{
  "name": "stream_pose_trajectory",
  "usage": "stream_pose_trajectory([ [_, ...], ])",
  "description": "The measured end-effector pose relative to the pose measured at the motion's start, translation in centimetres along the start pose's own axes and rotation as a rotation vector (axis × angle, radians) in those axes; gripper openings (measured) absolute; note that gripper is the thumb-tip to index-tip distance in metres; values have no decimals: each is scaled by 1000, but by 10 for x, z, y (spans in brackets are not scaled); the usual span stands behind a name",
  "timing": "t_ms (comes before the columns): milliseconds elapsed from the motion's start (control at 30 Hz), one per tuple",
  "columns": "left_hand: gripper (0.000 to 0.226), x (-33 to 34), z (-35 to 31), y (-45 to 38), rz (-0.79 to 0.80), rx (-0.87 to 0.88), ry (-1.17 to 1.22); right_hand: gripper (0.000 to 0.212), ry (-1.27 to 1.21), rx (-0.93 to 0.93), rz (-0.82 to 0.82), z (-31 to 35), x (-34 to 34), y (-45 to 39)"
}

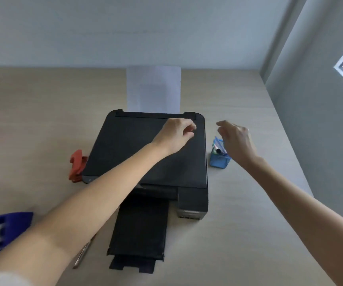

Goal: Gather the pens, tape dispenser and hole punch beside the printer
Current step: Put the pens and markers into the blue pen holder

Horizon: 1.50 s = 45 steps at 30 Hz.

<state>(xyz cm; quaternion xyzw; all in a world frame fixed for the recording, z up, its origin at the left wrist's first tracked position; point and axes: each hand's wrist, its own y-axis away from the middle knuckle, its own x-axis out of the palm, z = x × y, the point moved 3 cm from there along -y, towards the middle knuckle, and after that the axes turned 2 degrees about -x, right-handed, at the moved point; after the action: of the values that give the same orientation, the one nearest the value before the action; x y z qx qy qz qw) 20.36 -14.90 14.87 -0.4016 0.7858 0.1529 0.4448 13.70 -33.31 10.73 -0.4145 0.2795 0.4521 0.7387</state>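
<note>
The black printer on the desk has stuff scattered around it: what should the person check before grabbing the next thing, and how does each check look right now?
1. Left hand free, above the black printer: ok.
2. Right hand free, above the blue mesh pen holder: ok.
3. Pen holder upright beside the printer: ok.
4. Red hole punch at the printer's left edge: ok.
5. Dark blue tape dispenser gathered: not ok, far off at the near left.
6. Slim pen-like object gathered: not ok, lies under the left forearm.
</note>
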Motion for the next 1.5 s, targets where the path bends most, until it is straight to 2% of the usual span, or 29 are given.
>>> stream_pose_trajectory([
  [67, 19, -36, 30, 39, -52, -53, 70, 18, -82, -88, -49, 48, 0, 4],
  [167, 11, -80, 94, 105, -114, -232, 56, 16, -185, -236, -54, 128, 13, 19],
  [233, 7, -95, 149, 158, -112, -386, 28, 16, -242, -353, 1, 185, 34, 37],
  [333, 6, -84, 230, 236, -43, -605, -6, 15, -334, -462, 163, 251, 81, 75],
  [400, 10, -62, 260, 277, 65, -740, -45, 13, -339, -422, 329, 276, 120, 100],
  [467, 13, -33, 276, 306, 158, -828, -33, 12, -273, -292, 559, 292, 163, 127],
  [533, 20, -9, 289, 322, 193, -871, -23, 13, -162, -166, 758, 305, 200, 149],
  [600, 13, 7, 293, 326, 229, -879, -53, 15, -51, -98, 880, 310, 226, 165],
  [700, 49, 18, 296, 325, 304, -827, -88, 30, 125, -51, 956, 315, 251, 174],
  [767, 52, 19, 302, 326, 246, -861, -38, 37, 191, 7, 1030, 317, 269, 178],
  [867, 32, 7, 316, 329, 55, -929, -79, 11, 320, 42, 1146, 325, 285, 180],
  [933, 27, -3, 328, 330, -49, -959, -96, 25, 418, -74, 1228, 326, 301, 184],
  [1000, 30, -9, 340, 331, -77, -1005, -70, 28, 493, -114, 1315, 327, 306, 194],
  [1033, 35, -8, 345, 331, -41, -1027, -74, 21, 502, -6, 1336, 325, 308, 198],
  [1100, 45, -2, 353, 329, 61, -1054, -98, 15, 479, 47, 1329, 319, 323, 203],
  [1167, 42, 3, 358, 327, 95, -1057, -124, 13, 441, 96, 1274, 321, 325, 200],
  [1233, 38, 6, 356, 323, 140, -1020, -131, 15, 275, 253, 1140, 320, 318, 193],
  [1300, 39, 2, 355, 325, 193, -988, -42, 19, 65, 274, 1037, 324, 310, 189],
  [1367, 32, -13, 347, 329, 203, -976, 149, 19, -101, 236, 922, 326, 294, 180],
  [1433, 20, -36, 332, 327, 115, -940, 367, 23, -213, 140, 775, 324, 265, 161],
  [1500, 19, -65, 317, 317, 8, -879, 482, 21, -337, 31, 703, 326, 220, 142],
])
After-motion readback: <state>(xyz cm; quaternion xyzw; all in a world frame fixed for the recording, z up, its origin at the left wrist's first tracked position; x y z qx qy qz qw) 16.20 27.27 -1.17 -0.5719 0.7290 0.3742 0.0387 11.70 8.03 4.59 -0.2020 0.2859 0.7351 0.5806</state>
